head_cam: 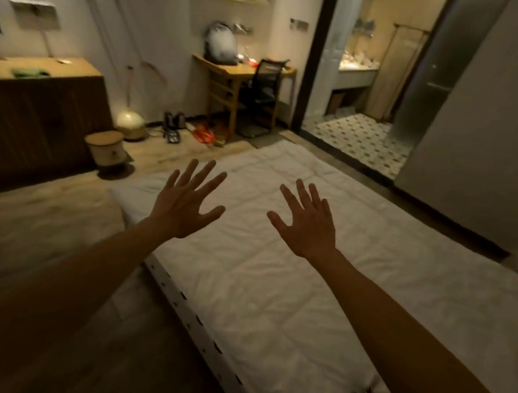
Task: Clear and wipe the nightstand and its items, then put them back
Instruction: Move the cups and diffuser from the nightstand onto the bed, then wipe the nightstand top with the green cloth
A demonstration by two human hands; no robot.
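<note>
Landmark: I place everything against the bed [288, 283], a white quilted cover, long axis running away from me toward the doorway.
Cabinet [29, 117]: dark wood, well left of the bed; a green cloth [30, 73] lies crumpled on its pale top.
Left hand [187, 201]: raised over the bed's left edge, fingers spread wide and straight, holding nothing.
Right hand [307, 223]: over the bed's middle, fingers likewise splayed, empty.
Nightstand: I cannot tell where it is; neither hand touches anything.

Bed [272, 281] ahead, cabinet [29, 117] left, desk [231, 72] beyond, bathroom doorway [367, 78] right.
</note>
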